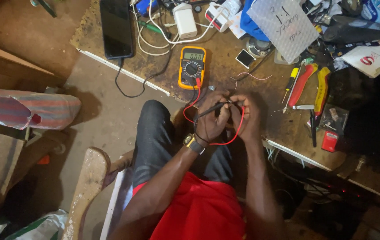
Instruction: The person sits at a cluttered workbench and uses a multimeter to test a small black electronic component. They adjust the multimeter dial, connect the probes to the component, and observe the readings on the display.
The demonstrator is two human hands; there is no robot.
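The left hand (210, 119) is closing its grip around a black probe (214, 108), whose long axis is running nearly level, tip pointing toward the right hand (246, 116). The right hand is pinching something small at that tip; what it is cannot be told, though it may be the red lead's end. Both hands are meeting just off the near edge of the table (225, 73), over the person's lap. The red lead (236, 131) is looping below the hands and, with the black one, running up to the yellow multimeter (192, 66), which is lying flat on the table just beyond the hands. Red-handled pliers (303, 84) are lying further right, well apart.
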